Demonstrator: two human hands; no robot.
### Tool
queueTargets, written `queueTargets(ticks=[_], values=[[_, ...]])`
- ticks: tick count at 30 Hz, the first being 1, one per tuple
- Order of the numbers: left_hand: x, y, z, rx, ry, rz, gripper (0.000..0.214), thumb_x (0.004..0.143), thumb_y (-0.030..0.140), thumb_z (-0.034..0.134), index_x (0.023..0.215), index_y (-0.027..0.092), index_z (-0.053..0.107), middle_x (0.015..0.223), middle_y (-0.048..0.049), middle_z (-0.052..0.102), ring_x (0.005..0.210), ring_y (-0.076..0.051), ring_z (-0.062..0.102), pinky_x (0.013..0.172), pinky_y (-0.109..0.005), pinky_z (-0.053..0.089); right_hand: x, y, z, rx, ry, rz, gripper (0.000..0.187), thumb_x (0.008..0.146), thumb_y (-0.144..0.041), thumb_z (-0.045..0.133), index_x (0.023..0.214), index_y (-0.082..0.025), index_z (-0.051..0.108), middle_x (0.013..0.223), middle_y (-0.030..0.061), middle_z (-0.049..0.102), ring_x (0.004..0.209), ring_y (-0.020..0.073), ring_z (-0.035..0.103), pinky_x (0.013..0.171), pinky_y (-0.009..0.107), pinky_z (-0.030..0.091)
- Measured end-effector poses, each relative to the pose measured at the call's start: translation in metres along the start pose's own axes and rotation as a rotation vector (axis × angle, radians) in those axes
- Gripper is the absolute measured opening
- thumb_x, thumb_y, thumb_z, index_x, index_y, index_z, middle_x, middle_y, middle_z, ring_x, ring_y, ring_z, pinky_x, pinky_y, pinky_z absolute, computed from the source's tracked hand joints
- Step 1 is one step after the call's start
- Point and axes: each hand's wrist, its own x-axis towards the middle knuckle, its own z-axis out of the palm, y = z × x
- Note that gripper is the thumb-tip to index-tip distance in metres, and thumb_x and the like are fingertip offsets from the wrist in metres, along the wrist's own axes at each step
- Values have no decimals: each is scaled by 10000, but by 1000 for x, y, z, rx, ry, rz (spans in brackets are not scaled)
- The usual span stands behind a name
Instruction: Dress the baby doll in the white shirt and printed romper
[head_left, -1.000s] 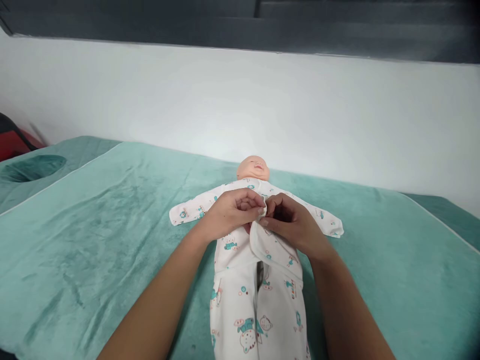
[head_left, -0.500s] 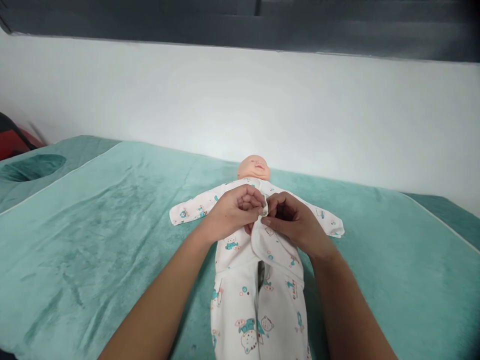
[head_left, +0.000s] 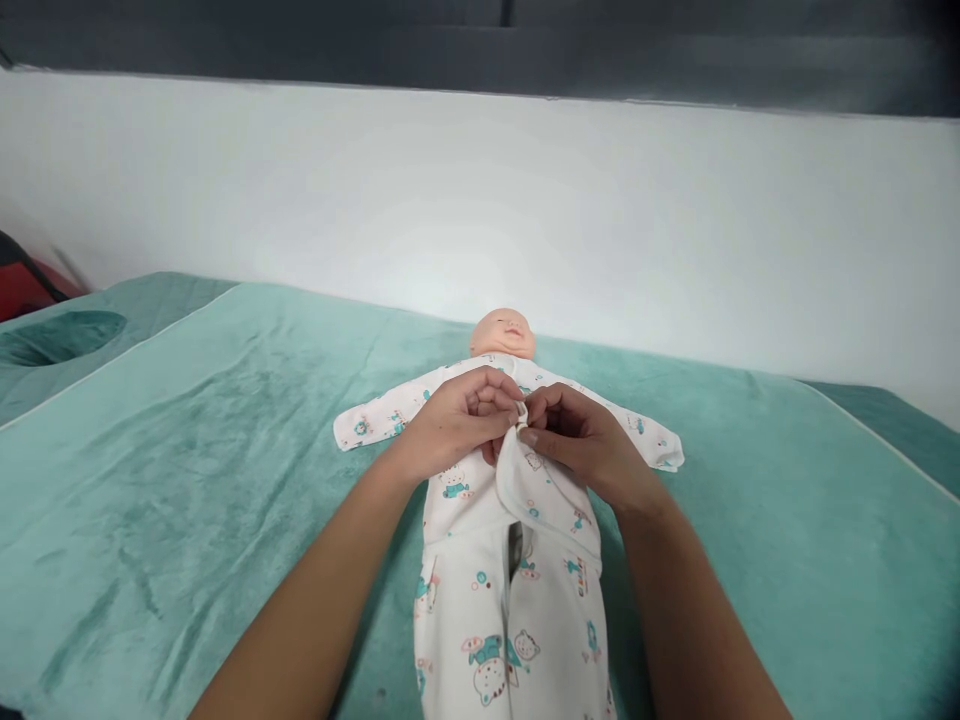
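Observation:
A baby doll (head_left: 501, 333) lies on its back, its head toward the wall and its arms spread. It wears a white printed baby outfit (head_left: 480, 505), a jacket top over trousers. Over the chest, my left hand (head_left: 471, 415) pinches the edge of the jacket's front opening. Opposite it, my right hand (head_left: 581, 435) grips the same front edge between thumb and fingers. The two hands nearly touch, with a raised bit of the white edging between them. Whatever fastener lies there is too small to make out. Below, the rounded jacket flap hangs loose over the trousers' waist.
A green plush cover (head_left: 247, 440) spreads under the doll, with a round hole (head_left: 64, 337) at the far left. Behind stands a white wall (head_left: 480, 200) with a dark panel (head_left: 375, 45) above. A red and black object (head_left: 26, 285) sits at the left edge.
Both hands keep their hold on the jacket edge, with only slight finger movement. The whole view has shifted a little, so the doll appears slightly further left.

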Motion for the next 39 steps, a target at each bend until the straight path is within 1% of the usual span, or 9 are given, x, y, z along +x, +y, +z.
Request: queueTargets(ticks=[8, 14, 21, 25, 29, 33, 35, 37, 39], values=[[-5, 8, -11, 92, -152, -63, 105, 862, 231, 605, 946, 168, 603, 654, 28, 594, 566, -88, 579, 541, -206, 483, 2, 4, 1, 60, 51, -32, 217, 796, -341, 733, 792, -202, 566, 751, -32, 550, 645, 101, 460, 582, 243, 362], [-19, 21, -13, 384, -339, -160, 132, 871, 315, 593, 898, 186, 598, 708, 22, 586, 659, -115, 588, 554, -218, 419, 2, -3, 6, -93, 136, -75, 317, 897, -436, 594, 709, -191, 523, 591, -45, 485, 552, 97, 404, 528, 246, 314], [-94, -16, 11, 824, 89, 107, 97, 852, 256, 619, 935, 221, 583, 997, -13, 583, 910, -156, 530, 739, -270, 425, -64, 1, 30, -666, 191, -237, 272, 879, -377, 627, 721, -207, 484, 678, -19, 499, 649, 136, 440, 595, 276, 338], [-118, -29, 21, 939, 164, 119, 98, 935, 272, 499, 919, 215, 577, 888, -12, 548, 860, -161, 505, 764, -296, 405, -107, 18, 39, -659, 185, -284, 86, 897, -286, 611, 921, -224, 556, 942, 45, 585, 902, 199, 526, 782, 333, 425], [-125, -17, 26, 870, 175, 91, 146, 938, 297, 494, 848, 204, 560, 820, 5, 525, 785, -146, 499, 731, -282, 400, -122, 13, 42, -591, 213, -194, 128, 945, -269, 524, 835, -222, 570, 869, 30, 562, 825, 179, 531, 743, 320, 430], [-131, -10, 3, 756, 135, -47, 247, 929, 397, 487, 800, 201, 566, 809, 3, 554, 770, -153, 535, 721, -280, 439, -122, -1, 24, -497, -26, -171, 279, 963, -346, 486, 740, -208, 581, 864, 21, 553, 772, 153, 540, 720, 293, 438], [-129, -16, -23, 799, 269, -90, 277, 918, 450, 476, 863, 200, 583, 881, -16, 586, 826, -176, 574, 765, -305, 469, -117, 1, -1, -469, -75, -128, 298, 958, -413, 476, 777, -210, 599, 881, 25, 573, 788, 159, 556, 726, 290, 449], [-123, -28, -52, 966, 551, -62, 357, 854, 466, 561, 1088, 196, 569, 1113, -61, 572, 960, -213, 593, 850, -346, 480, -110, 12, -34, -537, 123, -30, 282, 923, -475, 499, 951, -218, 610, 902, 33, 602, 795, 177, 568, 720, 301, 456], [-116, -40, -76, 1162, 673, -113, 577, 807, 488, 614, 1290, 196, 495, 1253, -107, 508, 1047, -252, 590, 879, -369, 483, -104, 29, -67, -728, 532, 107, 402, 871, -508, 535, 1123, -198, 574, 969, 63, 620, 799, 198, 577, 731, 328, 454]])
